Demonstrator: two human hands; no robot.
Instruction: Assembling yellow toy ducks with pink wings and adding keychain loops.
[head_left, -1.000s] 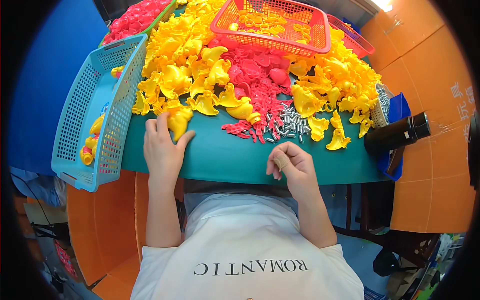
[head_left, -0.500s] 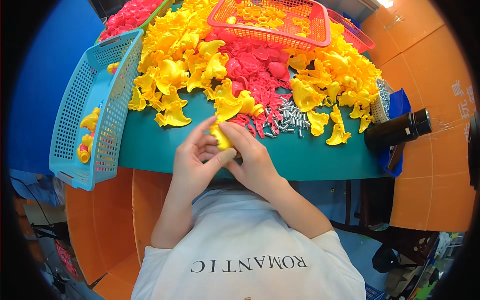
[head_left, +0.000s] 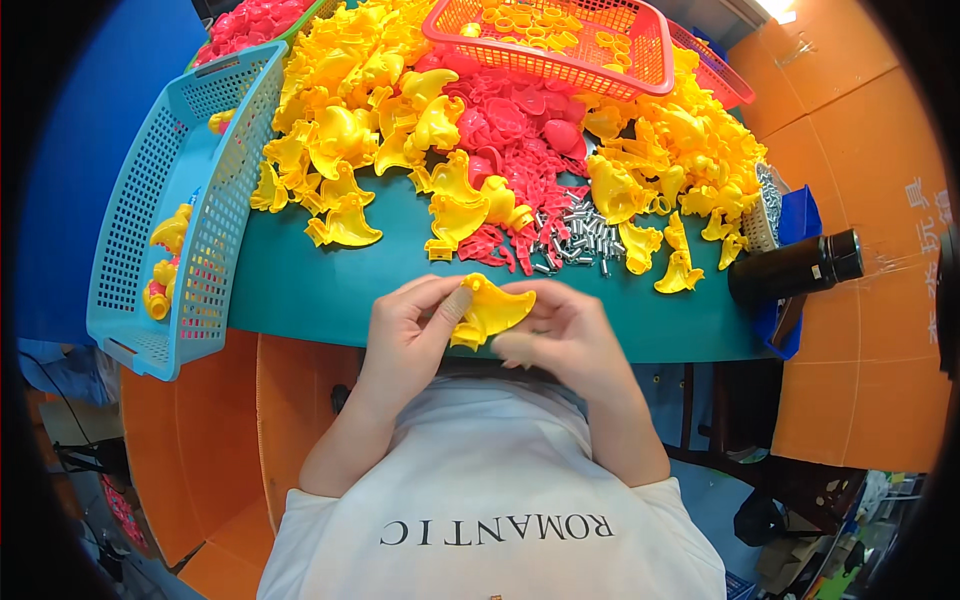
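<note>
While both hands close around it, a yellow moulded plastic shell shaped like a small duck body [head_left: 492,310] sits just above the near edge of the teal tabletop [head_left: 320,285], close to the person's chest. The left hand [head_left: 410,325] pinches the shell's left side between thumb and fingers, and the right hand [head_left: 560,335] cups it from the right and below, so the piece seems steadied from two sides with its hollow face turned up toward the eyes.

Just beyond the shell lies a small scatter of short silver metal pins [head_left: 580,235], mixed with thin red plastic bits [head_left: 500,245], apparently kept within easy reach. Farther from the shell, a heap of matching yellow plastic shells [head_left: 400,120] and red plastic parts [head_left: 520,120] covers the rest of the tabletop. A red mesh plastic basket [head_left: 640,75] holding small yellow rings rests on top of that heap, well beyond the shell. To the shell's left, a light-blue perforated plastic basket [head_left: 150,200] hangs over the tabletop's edge and holds a few yellow pieces. Off to the shell's right stands a dark bottle-like container [head_left: 795,270].
</note>
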